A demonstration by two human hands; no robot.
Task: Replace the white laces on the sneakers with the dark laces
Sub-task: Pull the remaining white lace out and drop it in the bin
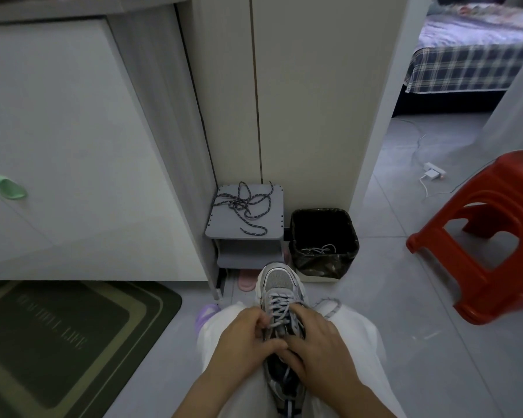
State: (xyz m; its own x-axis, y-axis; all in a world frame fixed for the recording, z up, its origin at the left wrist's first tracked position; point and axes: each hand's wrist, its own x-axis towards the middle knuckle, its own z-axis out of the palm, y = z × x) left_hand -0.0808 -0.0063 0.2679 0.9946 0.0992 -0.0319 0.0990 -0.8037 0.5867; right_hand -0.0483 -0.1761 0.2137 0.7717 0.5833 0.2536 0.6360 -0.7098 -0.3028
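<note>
Your left hand (242,337) pinched the white lace (280,306); right hand (318,343) curled round the sneaker (280,282). Hard tug risked jamming the tip in an eyelet, twisting it free

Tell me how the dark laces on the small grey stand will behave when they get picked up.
The dark laces lie in loose, tangled loops on the grey stand, so they are probably floppy and will dangle. Being thin cords, they are likely light. The crossings suggest they may lift as one snarl rather than singly.
</note>
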